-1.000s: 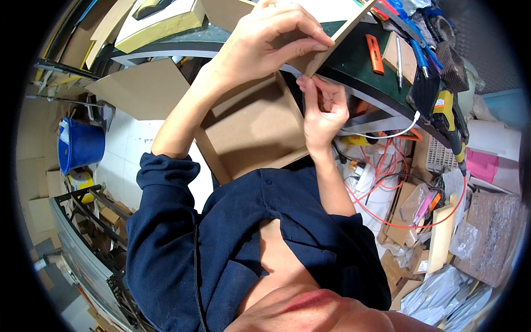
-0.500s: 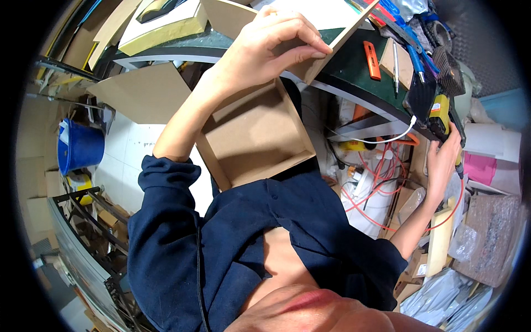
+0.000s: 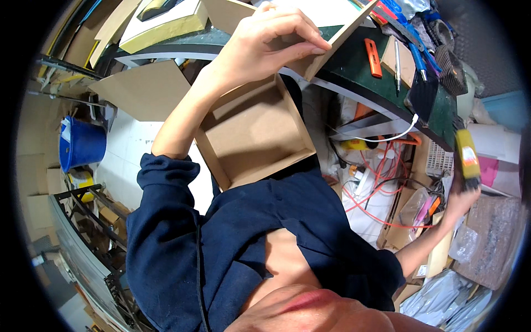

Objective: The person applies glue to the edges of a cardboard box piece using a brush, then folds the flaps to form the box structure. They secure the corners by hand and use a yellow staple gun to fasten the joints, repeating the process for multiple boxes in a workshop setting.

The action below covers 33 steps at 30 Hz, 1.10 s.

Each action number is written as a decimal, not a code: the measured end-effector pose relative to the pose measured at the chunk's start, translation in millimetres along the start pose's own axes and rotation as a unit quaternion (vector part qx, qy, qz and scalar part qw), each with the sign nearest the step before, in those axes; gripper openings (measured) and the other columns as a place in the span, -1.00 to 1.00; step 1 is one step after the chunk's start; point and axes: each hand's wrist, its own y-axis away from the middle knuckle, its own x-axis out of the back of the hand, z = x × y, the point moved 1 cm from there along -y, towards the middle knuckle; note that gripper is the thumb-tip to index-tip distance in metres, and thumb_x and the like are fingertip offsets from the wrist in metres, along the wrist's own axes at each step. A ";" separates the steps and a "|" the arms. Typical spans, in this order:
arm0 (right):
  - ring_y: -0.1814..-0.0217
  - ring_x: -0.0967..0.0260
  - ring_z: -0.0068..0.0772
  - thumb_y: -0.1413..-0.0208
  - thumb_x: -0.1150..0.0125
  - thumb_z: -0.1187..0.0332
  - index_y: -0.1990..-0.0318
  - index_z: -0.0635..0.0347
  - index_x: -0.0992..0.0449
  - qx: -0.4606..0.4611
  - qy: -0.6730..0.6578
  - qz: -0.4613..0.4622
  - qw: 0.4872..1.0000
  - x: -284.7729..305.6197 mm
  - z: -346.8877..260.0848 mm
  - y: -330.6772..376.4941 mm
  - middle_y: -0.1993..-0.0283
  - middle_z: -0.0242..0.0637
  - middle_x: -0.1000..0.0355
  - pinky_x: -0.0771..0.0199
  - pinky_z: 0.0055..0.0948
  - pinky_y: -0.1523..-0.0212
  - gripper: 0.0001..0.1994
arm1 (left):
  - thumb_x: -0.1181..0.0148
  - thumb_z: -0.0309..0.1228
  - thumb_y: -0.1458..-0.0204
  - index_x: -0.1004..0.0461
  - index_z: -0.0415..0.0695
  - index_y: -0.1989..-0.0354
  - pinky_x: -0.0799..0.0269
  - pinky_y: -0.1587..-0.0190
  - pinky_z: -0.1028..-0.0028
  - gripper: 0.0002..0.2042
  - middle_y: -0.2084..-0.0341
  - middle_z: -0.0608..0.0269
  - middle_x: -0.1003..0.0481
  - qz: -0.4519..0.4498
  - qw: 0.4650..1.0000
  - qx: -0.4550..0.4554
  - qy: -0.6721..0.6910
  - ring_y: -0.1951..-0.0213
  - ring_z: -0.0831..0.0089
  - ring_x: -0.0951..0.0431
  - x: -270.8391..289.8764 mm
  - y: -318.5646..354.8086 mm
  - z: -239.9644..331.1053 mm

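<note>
With thumb and fingertips, my left hand (image 3: 265, 47) pinches the edge of a thin brown board (image 3: 347, 37), which slants over the front of the green bench. Below that wrist, a shallow open box (image 3: 260, 135) of brown board rests on my lap, its inside facing up. Out at the far right, my right hand (image 3: 462, 203) is closed around a yellow and black air stapler (image 3: 467, 155), blurred by motion. The fingers on its far side are partly hidden.
The green bench top (image 3: 354, 69) carries an orange cutter (image 3: 373, 58), a silver pen (image 3: 397, 66) and blue-handled tools. Red hose (image 3: 381, 166) and a white cable (image 3: 381, 140) hang beneath. A flat board (image 3: 141, 91) juts out left, near a blue bucket (image 3: 83, 144).
My right hand has drawn the air stapler away from the bench's right end, outward and toward me. My left hand, the thin board and the box have hardly moved.
</note>
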 end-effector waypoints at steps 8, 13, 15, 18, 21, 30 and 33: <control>0.19 -0.45 -0.36 -0.08 -0.17 0.46 0.00 0.36 -0.45 -0.077 -0.311 0.038 0.947 -11.8 -52.9 76.4 0.21 -0.17 -0.50 -0.42 -0.44 0.12 -0.68 | -0.30 -0.62 0.08 -0.57 -0.19 0.34 -0.44 0.28 0.49 -0.88 0.42 0.24 -0.56 0.006 1.000 0.027 0.001 0.34 0.44 -0.55 0.5 1.0 1.4; -0.13 -0.37 -0.22 0.00 -0.22 0.60 -0.14 0.37 -0.33 -0.048 -0.486 -0.071 0.870 -99.7 -82.1 71.5 -0.01 -0.10 -0.45 -0.28 -0.24 -0.21 -0.52 | -0.30 -0.62 0.09 -0.58 -0.18 0.36 -0.43 0.28 0.50 -0.89 0.43 0.24 -0.56 0.006 1.000 0.029 -0.001 0.33 0.45 -0.55 -3.3 0.2 1.0; -0.21 -0.31 -0.30 0.01 -0.28 0.57 -0.12 0.30 -0.39 -0.028 -0.560 -0.198 0.804 -120.2 -112.0 57.1 -0.08 -0.16 -0.44 -0.19 -0.29 -0.27 -0.53 | -0.31 -0.62 0.09 -0.58 -0.17 0.36 -0.42 0.27 0.49 -0.88 0.43 0.25 -0.56 0.008 0.999 0.041 0.002 0.33 0.44 -0.55 -2.0 0.9 2.7; -0.08 -0.40 -0.40 0.00 -0.30 0.54 -0.02 0.27 -0.49 0.058 -0.466 -0.157 0.869 -153.5 -129.8 41.8 -0.05 -0.22 -0.46 -0.32 -0.36 -0.13 -0.63 | -0.32 -0.62 0.11 -0.59 -0.14 0.36 -0.41 0.27 0.49 -0.87 0.43 0.26 -0.56 0.009 1.000 0.010 -0.016 0.33 0.44 -0.55 -1.2 -1.0 -1.7; 0.03 -0.46 -0.47 0.01 -0.33 0.52 0.05 0.26 -0.54 0.010 -0.476 -0.152 0.866 -163.5 -153.4 29.9 0.02 -0.27 -0.51 -0.40 -0.46 -0.01 -0.69 | -0.33 -0.61 0.13 -0.60 -0.13 0.36 -0.40 0.26 0.49 -0.85 0.44 0.28 -0.56 0.017 0.998 -0.023 -0.050 0.34 0.43 -0.55 -0.4 -1.6 -0.3; 0.06 -0.46 -0.51 -0.01 -0.33 0.51 0.03 0.27 -0.53 -0.051 -0.550 -0.170 0.816 -171.1 -162.4 25.9 0.07 -0.30 -0.53 -0.41 -0.51 0.02 -0.68 | -0.36 -0.58 0.15 -0.61 -0.08 0.36 -0.32 0.21 0.48 -0.84 0.45 0.32 -0.56 0.020 0.998 -0.003 -0.051 0.33 0.45 -0.55 -1.5 -0.3 -0.8; 0.06 -0.46 -0.52 -0.01 -0.33 0.50 0.03 0.26 -0.53 -0.059 -0.576 -0.171 0.797 -169.5 -165.3 25.9 0.06 -0.30 -0.52 -0.41 -0.51 0.02 -0.68 | -0.35 -0.57 0.14 -0.61 -0.07 0.35 -0.29 0.20 0.49 -0.84 0.44 0.33 -0.57 0.012 0.997 -0.015 -0.069 0.33 0.46 -0.55 0.0 -0.9 -0.2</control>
